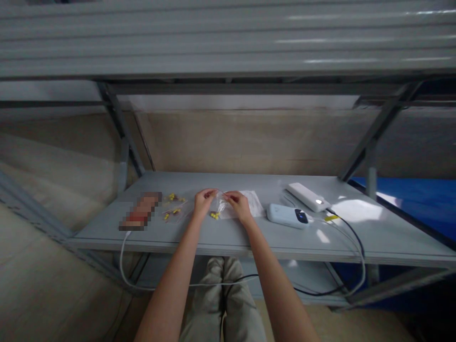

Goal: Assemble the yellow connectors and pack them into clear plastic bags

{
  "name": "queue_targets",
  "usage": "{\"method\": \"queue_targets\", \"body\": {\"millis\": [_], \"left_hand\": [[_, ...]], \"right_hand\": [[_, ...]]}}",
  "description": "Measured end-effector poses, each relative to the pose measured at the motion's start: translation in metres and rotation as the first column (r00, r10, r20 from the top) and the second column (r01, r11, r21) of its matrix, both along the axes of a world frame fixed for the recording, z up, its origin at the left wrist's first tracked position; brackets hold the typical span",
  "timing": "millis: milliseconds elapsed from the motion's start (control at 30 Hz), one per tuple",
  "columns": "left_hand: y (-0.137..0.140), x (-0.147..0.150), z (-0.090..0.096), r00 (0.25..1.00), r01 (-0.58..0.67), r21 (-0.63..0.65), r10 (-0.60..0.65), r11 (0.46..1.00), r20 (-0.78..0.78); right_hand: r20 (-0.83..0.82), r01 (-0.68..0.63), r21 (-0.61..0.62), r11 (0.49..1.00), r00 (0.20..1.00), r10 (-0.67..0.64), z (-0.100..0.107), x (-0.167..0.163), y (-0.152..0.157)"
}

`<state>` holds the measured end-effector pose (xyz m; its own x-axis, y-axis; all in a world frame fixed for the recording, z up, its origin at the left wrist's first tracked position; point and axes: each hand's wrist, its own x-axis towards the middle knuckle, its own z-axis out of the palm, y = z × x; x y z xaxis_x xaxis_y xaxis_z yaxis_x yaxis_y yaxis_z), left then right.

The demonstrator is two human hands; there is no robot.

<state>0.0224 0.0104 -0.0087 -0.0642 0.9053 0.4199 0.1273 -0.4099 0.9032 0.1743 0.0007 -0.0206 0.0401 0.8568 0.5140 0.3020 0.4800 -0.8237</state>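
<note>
Between my two hands is a small clear plastic bag (221,202), its upper edge pinched from both sides. My left hand (204,200) closes thumb and fingers on the bag's left edge. On the opposite edge, my right hand (238,203) pinches with its fingertips. Small yellow pieces (214,215) show at the bag's lower end; whether they lie inside it I cannot tell. To the left lie more clear bags (181,212) with several small yellow and reddish pieces (172,196). A white sheet (253,203) lies partly behind my right hand.
A pixelated, phone-shaped thing (141,211) with a white cable (123,256) lies at the left. Right of my hands are a pale blue power bank (285,215) and a white power bank (307,195) with cables. Metal frame bars flank the grey shelf (221,240); ridged panels (213,42) hang above.
</note>
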Motion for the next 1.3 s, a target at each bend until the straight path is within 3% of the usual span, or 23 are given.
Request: {"method": "queue_targets", "body": {"millis": [267,433,633,933,1100,1300], "left_hand": [[-0.0018,-0.0018,0.0016,0.981,-0.075,0.111,0.093,0.991,-0.17],[-0.0001,-0.0034,-0.0022,0.934,-0.117,0.182,0.171,0.976,-0.314],[-0.0025,-0.0025,-0.0012,0.859,-0.091,0.273,0.214,0.958,-0.464],[-0.005,0.0027,-0.0003,0.938,-0.012,0.124,0.054,0.992,-0.343],[-0.0035,0.0011,0.0007,0.97,-0.001,0.15,0.038,0.989,-0.239],[-0.0019,-0.0018,0.0012,0.982,-0.003,0.161,0.034,0.987,-0.187]], "right_hand": [[-0.096,-0.02,-0.087,0.996,0.995,0.012,0.0017,0.0034,-0.0001],[-0.011,0.051,-0.126,0.991,0.999,-0.053,0.0001,0.0036,-0.0001],[0.136,0.075,-0.057,0.996,0.988,-0.067,-0.0008,-0.0003,-0.0022],[0.117,0.059,-0.13,0.99,0.992,-0.043,0.0008,-0.0004,-0.0046],[0.076,0.089,-0.158,0.983,0.994,-0.078,0.0009,0.0023,-0.0057],[0.032,0.038,-0.127,0.991,0.999,-0.034,0.0059,0.0048,-0.0066]]}}
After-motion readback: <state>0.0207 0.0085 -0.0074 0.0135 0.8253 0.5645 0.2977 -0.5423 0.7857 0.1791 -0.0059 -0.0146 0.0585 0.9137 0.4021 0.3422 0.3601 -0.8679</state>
